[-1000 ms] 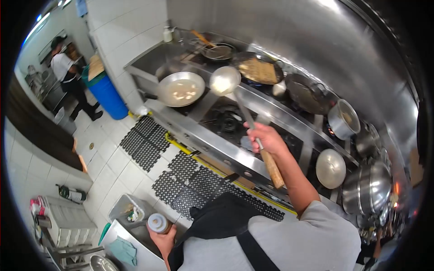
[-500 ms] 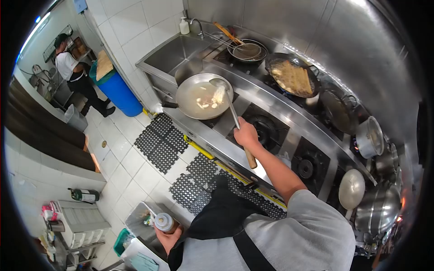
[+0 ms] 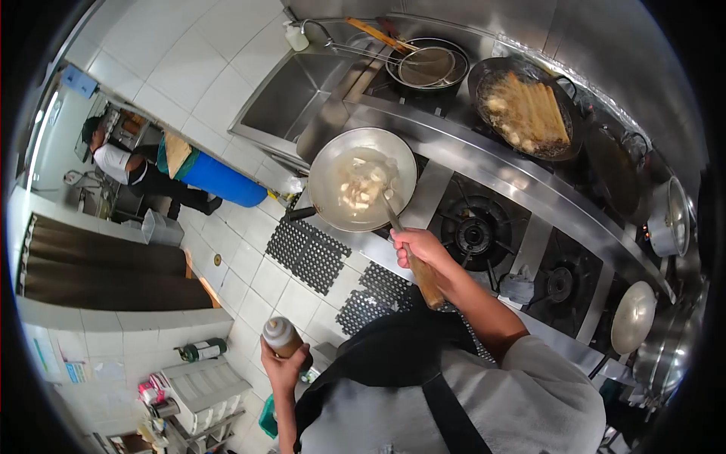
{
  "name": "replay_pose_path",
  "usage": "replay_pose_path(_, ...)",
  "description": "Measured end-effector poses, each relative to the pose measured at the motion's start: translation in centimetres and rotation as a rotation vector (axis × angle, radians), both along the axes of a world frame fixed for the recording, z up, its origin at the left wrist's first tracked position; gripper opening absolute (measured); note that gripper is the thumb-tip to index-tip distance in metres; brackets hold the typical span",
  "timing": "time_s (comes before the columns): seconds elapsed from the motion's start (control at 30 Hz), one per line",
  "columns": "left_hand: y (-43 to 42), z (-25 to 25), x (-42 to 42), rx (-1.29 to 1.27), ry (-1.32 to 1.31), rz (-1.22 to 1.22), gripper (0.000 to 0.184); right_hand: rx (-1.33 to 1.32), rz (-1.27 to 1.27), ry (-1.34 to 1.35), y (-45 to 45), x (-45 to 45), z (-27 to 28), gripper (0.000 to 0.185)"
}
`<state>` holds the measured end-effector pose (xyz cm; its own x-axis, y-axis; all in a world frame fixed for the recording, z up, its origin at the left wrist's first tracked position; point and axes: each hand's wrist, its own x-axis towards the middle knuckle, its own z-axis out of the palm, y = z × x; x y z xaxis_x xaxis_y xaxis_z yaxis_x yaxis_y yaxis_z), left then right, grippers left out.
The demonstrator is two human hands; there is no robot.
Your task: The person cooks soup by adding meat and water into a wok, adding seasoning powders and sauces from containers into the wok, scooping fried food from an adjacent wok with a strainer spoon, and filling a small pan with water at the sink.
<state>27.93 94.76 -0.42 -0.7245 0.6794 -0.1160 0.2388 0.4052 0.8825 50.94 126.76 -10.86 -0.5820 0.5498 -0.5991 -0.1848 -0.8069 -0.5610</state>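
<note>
"Silver and round, a big pan (image 3: 325, 178) sits on the front part of the stove (image 3: 437, 189), near the sink (image 3: 291, 94). What is in it?"

"Cloudy liquid (image 3: 359, 160), with small white pieces (image 3: 359, 195) close together near the middle."

"What does the right hand (image 3: 417, 250) have?"

"It holds a long ladle (image 3: 429, 287). The fingers wrap around it, close to where the metal rod meets the wood handle. The far end goes down into the pan, but I can't see the scoop well through the liquid."

"And the left hand (image 3: 285, 365)?"

"That one is curled around a squeeze bottle (image 3: 286, 338). It has a pale top and brown sides. It is well apart from the pan."

"What is next to the pan?"

"A black burner (image 3: 474, 234) is just to its right. Past that, a grey cloth (image 3: 516, 286) lies on the stove."

"And at the back?"

"A dark pan (image 3: 480, 87) has long golden pieces (image 3: 546, 113) with bubbles around them. Left of it, a round strainer (image 3: 427, 68) rests on another pan (image 3: 460, 65)."

"Who is over there?"

"Far off on the left, a person (image 3: 113, 163) in a white top stands near a blue bin (image 3: 227, 179)."
</note>
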Motion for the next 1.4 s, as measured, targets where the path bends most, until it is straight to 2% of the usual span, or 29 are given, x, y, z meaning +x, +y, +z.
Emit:
replay_pose_path(0.07,4.1,0.8,-2.4,0.033,0.018,-0.067,0.062,0.117,0.081,-0.123,-0.2,0.1,0.9,0.016)
replay_pose_path(0.1,6.2,1.2,-3.7,0.017,0.052,-0.108,0.061,0.253,0.174,-0.273,-0.2,0.1,0.3,0.027)
replay_pose_path(0.13,8.0,1.4,-5.2,0.005,0.085,-0.148,0.06,0.502,0.202,-0.43,-0.5,0.4,-0.1,0.028)
replay_pose_path(0.2,11.7,0.7,-8.9,-0.006,0.119,-0.215,0.059,1.0,0.257,-0.755,-1.3,1.1,2.9,0.031)
replay_pose_path(0.23,13.6,0.7,-10.7,-0.045,0.167,-0.241,0.057,1.003,0.284,-0.836,-1.5,1.3,4.0,0.04)
replay_pose_path(0.33,19.7,-0.1,-15.8,-0.052,0.22,-0.374,0.058,1.125,0.227,-0.983,-2.2,1.0,3.7,0.04)
replay_pose_path(0.43,25.7,-0.8,-19.5,-0.099,0.464,-0.549,0.068,1.063,0.169,-0.766,-2.1,-0.2,5.6,0.04)
replay_pose_path(0.53,31.2,-1.6,-21.0,-0.185,0.693,-0.733,0.068,0.439,0.17,-0.443,-1.7,-1.7,8.6,0.024)
replay_pose_path(0.63,35.5,-1.6,-20.7,-0.385,0.881,-0.889,0.067,0.225,0.083,-0.281,-2.0,-3.5,9.0,0.036)
replay_pose_path(0.73,38.6,-2.4,-20.8,-0.416,1.081,-1.041,0.066,0.111,-0.017,-0.207,-2.7,-5.5,9.9,0.037)
replay_pose_path(0.77,39.9,-3.8,-21.3,-0.434,1.098,-1.076,0.06,0.101,-0.038,-0.202,-3.0,-6.2,10.0,0.038)
replay_pose_path(0.9,42.5,-3.7,-21.2,-0.355,1.148,-1.181,0.037,0.03,-0.143,-0.186,-3.7,-8.5,10.4,0.038)
replay_pose_path(1.03,43.7,-3.7,-21.9,-0.372,1.213,-1.23,0.038,-0.013,-0.194,-0.099,-4.2,-9.0,9.8,0.024)
replay_pose_path(1.2,44.0,-2.4,-21.8,-0.407,1.232,-1.237,0.041,-0.063,-0.247,-0.012,-4.4,-9.4,9.3,0.024)
replay_pose_path(1.3,44.0,-2.7,-22.7,-0.386,1.229,-1.229,0.05,-0.087,-0.261,0.024,-4.4,-9.7,9.1,0.025)
replay_pose_path(1.4,43.7,-2.7,-23.2,-0.316,1.084,-1.214,0.049,-0.095,-0.259,0.041,-4.3,-9.5,9.1,0.027)
